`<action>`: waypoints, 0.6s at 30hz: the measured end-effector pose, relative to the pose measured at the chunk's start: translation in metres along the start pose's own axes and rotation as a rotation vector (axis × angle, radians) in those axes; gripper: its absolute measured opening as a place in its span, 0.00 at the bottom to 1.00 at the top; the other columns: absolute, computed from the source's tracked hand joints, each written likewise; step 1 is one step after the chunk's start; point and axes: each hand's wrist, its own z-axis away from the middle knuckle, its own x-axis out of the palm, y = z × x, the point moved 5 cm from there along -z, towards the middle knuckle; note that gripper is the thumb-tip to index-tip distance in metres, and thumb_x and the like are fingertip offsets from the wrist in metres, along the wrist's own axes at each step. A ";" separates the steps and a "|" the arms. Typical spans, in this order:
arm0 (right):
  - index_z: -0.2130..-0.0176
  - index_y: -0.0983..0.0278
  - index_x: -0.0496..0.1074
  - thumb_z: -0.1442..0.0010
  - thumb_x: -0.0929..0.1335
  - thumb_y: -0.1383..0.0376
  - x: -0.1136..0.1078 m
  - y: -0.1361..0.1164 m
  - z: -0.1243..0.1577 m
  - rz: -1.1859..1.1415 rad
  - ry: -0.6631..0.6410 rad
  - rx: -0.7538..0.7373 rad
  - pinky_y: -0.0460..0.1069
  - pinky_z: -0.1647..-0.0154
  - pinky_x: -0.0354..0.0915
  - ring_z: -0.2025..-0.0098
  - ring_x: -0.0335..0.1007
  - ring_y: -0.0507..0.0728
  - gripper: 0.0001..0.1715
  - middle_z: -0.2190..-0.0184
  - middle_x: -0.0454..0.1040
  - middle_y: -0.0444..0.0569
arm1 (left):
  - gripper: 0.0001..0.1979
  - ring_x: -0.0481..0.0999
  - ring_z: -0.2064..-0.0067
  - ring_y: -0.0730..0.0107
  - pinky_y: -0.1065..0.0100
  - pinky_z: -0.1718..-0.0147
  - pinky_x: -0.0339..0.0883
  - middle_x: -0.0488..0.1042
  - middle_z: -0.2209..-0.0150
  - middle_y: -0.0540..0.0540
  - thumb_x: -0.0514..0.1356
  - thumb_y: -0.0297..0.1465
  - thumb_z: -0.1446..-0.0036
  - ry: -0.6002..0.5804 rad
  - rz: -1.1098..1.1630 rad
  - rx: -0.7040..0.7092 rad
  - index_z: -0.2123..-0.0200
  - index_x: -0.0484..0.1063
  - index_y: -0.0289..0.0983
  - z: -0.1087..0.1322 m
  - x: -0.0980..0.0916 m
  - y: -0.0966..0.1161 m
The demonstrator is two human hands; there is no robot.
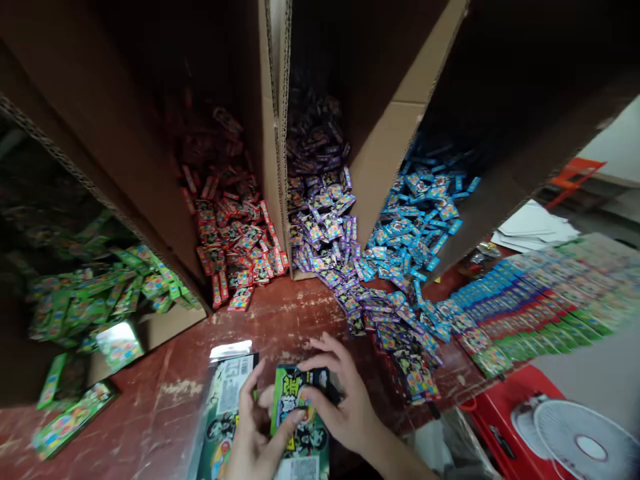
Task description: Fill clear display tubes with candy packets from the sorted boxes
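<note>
At the bottom centre my left hand (253,437) and my right hand (340,397) both pinch a small green packet (293,400) over the red worn table (170,373). Under them lies a clear printed bag (225,393) with a white label. The fingers of both hands curl round the green packet's edges. Just beyond my right hand spreads a loose heap of purple packets (395,333) mixed with blue ones.
Four cardboard boxes lie on their sides facing me: green packets (95,293), red packets (235,247), purple packets (320,213), blue packets (425,207). Overlapping rows of sorted packets (530,300) sit at right. A red box with a white fan (575,433) stands at bottom right.
</note>
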 end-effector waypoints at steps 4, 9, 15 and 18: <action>0.43 0.58 0.54 0.45 0.67 0.69 0.007 0.016 -0.003 -0.144 -0.013 0.082 0.58 0.47 0.61 0.47 0.65 0.60 0.33 0.61 0.75 0.50 | 0.34 0.77 0.56 0.59 0.62 0.56 0.71 0.76 0.56 0.43 0.66 0.34 0.54 0.055 0.021 0.016 0.47 0.52 0.43 0.008 0.001 -0.012; 0.45 0.59 0.58 0.43 0.66 0.68 0.015 0.032 0.002 -0.176 -0.045 0.146 0.57 0.48 0.63 0.51 0.68 0.58 0.26 0.64 0.74 0.48 | 0.25 0.71 0.49 0.62 0.67 0.52 0.67 0.71 0.49 0.45 0.62 0.35 0.48 0.021 -0.101 0.025 0.48 0.57 0.45 0.007 0.001 -0.011; 0.44 0.58 0.55 0.44 0.67 0.68 0.002 0.032 0.028 -0.075 0.447 0.125 0.55 0.46 0.62 0.47 0.65 0.57 0.30 0.50 0.68 0.53 | 0.19 0.72 0.51 0.64 0.67 0.54 0.67 0.70 0.51 0.48 0.58 0.34 0.44 -0.072 -0.189 0.060 0.50 0.57 0.46 -0.002 0.004 -0.001; 0.46 0.59 0.59 0.42 0.66 0.67 0.009 0.034 0.037 -0.072 0.405 0.165 0.55 0.48 0.65 0.51 0.69 0.57 0.24 0.56 0.73 0.52 | 0.15 0.73 0.56 0.65 0.68 0.58 0.68 0.72 0.56 0.48 0.56 0.36 0.43 -0.057 -0.246 0.066 0.52 0.59 0.45 -0.005 0.002 0.000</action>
